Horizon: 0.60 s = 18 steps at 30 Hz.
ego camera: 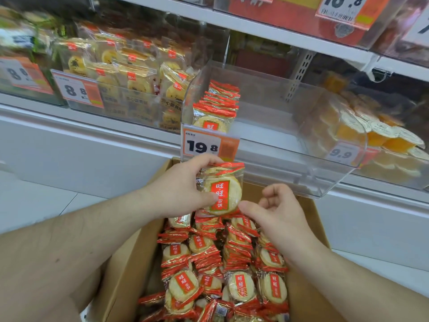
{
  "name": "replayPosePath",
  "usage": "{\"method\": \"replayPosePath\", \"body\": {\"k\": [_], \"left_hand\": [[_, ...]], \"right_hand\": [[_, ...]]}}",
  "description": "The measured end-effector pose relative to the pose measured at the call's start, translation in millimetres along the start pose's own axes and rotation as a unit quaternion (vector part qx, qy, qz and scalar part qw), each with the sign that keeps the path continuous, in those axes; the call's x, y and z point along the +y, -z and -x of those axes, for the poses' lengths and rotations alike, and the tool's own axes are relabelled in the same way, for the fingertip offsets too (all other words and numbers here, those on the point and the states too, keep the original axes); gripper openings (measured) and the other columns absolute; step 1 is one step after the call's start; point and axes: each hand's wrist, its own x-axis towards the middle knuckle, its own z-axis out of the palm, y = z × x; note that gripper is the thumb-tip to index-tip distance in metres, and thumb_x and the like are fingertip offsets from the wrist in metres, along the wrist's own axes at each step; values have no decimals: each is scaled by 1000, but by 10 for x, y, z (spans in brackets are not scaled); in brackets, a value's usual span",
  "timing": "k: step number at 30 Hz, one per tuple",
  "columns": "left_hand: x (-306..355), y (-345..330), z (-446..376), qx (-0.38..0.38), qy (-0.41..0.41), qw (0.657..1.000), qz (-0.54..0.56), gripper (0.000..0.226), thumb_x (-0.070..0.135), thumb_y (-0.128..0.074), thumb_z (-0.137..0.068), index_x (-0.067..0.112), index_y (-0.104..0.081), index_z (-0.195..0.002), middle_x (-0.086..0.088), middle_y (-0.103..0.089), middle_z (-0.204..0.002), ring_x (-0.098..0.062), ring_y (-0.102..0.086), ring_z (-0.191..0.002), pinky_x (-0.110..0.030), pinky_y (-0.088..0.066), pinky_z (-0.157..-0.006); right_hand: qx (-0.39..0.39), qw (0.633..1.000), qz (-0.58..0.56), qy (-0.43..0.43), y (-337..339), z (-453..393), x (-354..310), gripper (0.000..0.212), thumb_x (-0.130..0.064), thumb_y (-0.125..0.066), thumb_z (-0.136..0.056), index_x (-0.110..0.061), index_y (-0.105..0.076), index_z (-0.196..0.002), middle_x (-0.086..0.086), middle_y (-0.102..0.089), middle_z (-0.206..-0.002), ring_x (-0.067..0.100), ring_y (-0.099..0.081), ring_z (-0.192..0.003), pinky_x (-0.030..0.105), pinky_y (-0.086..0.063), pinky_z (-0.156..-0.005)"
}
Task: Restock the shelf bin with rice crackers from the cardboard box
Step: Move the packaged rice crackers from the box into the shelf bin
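Head view. The left hand (pixel 183 187) holds a small stack of rice cracker packets (pixel 222 190) above the far end of the cardboard box (pixel 120 270); its fingers curl over the packets' top edge and the thumb presses the front face of the nearest packet, label toward the camera. The right hand (pixel 276 209) hangs just beside the stack's lower right corner, fingers loosely curled and holding nothing, its thumb tip near the packet's edge; whether it touches cannot be told. The held stack sits directly below the orange price tag (pixel 210 145) on the front lip of the clear shelf bin (pixel 336 182). Inside the bin, one row of upright packets (pixel 217 108) stands against the left wall; the floor to their right is bare as far as the right wall. The cardboard box, open at the top, is filled with loose packets (pixel 222 270) lying in overlapping rows. The neighbouring bin on the left (pixel 130 110) holds yellow pastries in clear wrappers.
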Motion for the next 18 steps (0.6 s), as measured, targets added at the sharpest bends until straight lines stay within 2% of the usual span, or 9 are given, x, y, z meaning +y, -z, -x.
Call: {"method": "replayPosePath", "body": {"k": [2,5,7,8,10,13,16,18], "left_hand": [[17,13,-5,-8,-21,999,-48,59,17,-79,-79,48,-48,-120,19,-62,-114,-2,-63,-100,-36,-56,-86],[49,28,8,-24,-52,995,-86,59,20,-77,-81,48,-47,-123,21,-61,-115,1,-60,-102,-35,-53,-89],[83,48,24,-40,-73,990,-114,59,22,-75,-82,49,-45,-125,23,-58,-119,3,-57,-106,-33,-51,-92],[100,62,33,-46,-86,987,-126,60,23,-75,-83,48,-44,-128,23,-57,-121,4,-55,-108,-30,-50,-93],[129,92,43,-54,-111,982,-141,64,25,-74,-84,51,-40,-132,25,-54,-125,8,-52,-113,-25,-48,-95],[178,111,47,-53,-133,982,-123,74,31,-73,-85,60,-27,-135,27,-51,-131,8,-51,-117,-25,-48,-97],[306,139,10,5,-147,989,-23,71,46,-69,-76,64,-29,-132,29,-53,-119,-2,-60,-107,-31,-53,-91],[404,211,-43,105,-162,980,58,57,44,-66,-74,56,-40,-123,23,-55,-105,-3,-61,-90,-23,-54,-81]], "right_hand": [[0,998,22,56,26,-51,-88,66,-57,-80,-48,-34,-46,-100,-4,-57,-98,12,-55,-81,37,-54,-74],[-45,990,69,117,39,-105,-208,63,-43,-83,-64,-35,-42,-112,-10,-56,-105,3,-48,-66,26,-45,-63],[-88,981,83,149,51,-122,-301,63,-32,-82,-73,-35,-41,-121,-13,-59,-104,-2,-52,-60,17,-44,-59],[-112,976,89,166,65,-138,-332,58,-27,-82,-76,-38,-44,-119,-13,-62,-103,-6,-56,-61,13,-44,-60],[-138,963,125,195,106,-178,-383,45,-24,-82,-77,-43,-54,-107,-13,-68,-99,-6,-63,-72,18,-49,-68],[-156,961,112,198,208,-199,-469,39,-14,-82,-78,-39,-61,-99,-14,-73,-94,6,-70,-81,30,-57,-74],[-126,963,57,233,346,-228,-635,39,-4,-80,-76,-30,-63,-99,-5,-74,-87,18,-71,-80,33,-59,-74],[-82,961,-13,264,462,-276,-795,36,-5,-78,-73,-24,-62,-99,-4,-72,-84,15,-69,-75,26,-58,-69]]}}
